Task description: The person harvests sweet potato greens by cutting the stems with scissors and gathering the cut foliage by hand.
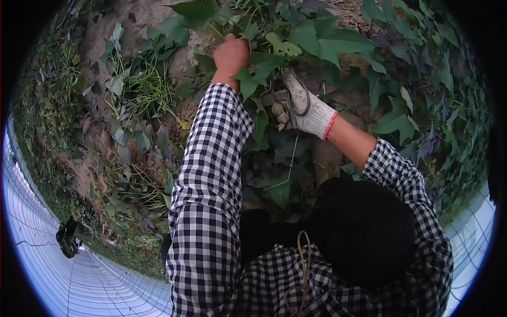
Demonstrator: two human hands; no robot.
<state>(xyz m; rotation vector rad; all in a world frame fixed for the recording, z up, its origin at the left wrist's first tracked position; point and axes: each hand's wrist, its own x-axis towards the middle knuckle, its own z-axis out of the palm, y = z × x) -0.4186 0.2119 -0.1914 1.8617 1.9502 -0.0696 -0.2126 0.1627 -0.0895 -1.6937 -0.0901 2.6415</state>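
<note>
My bare left hand (231, 57) is closed among vine stems and broad green leaves (256, 71). Its fingertips are turned away, so what they pinch is hidden. To its right, my right hand (306, 108) wears a dirty whitish knit glove with a red cuff edge. Its fingers are curled, and a thin dark metal loop, which looks like the handle of scissors (304, 110), passes around the thumb. The blades cannot be seen. A thin pale stem (293, 153) hangs below the gloved hand, over dark leaves.
Leafy vines (401, 121) spread densely on the right. On the left, bundles of cut-looking green stems (150, 90) lie on brown soil (100, 39). A ribbed translucent cover (100, 285) curves along the lower left. My black-clad knee (364, 232) is close below my right forearm.
</note>
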